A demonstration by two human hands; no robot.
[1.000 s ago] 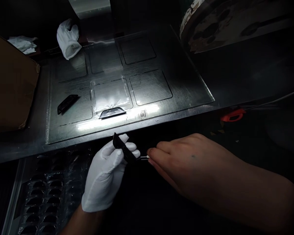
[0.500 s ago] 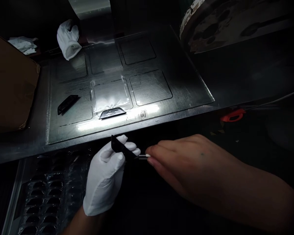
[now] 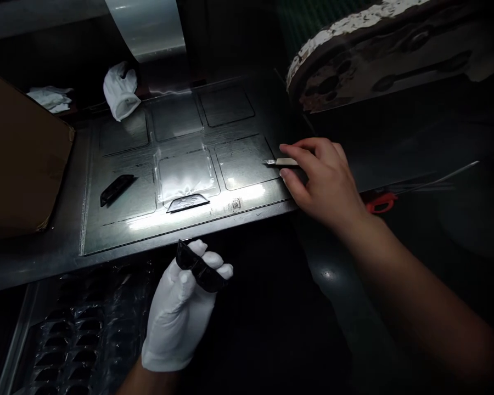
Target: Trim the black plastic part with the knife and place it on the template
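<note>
I saw a large dark metal plate (image 3: 313, 159) with square outlines on the tabletop; some small marking near its front edge was too blurred to read. My gloved left hand (image 3: 181, 312) was below it, its fingers (image 3: 224, 270) closed around a black curved part (image 3: 200, 270), long axis running from upper left to lower right. My bare right hand (image 3: 325, 178) pinched thin tweezers (image 3: 280, 162) over the plate, tip pointing left.
</note>
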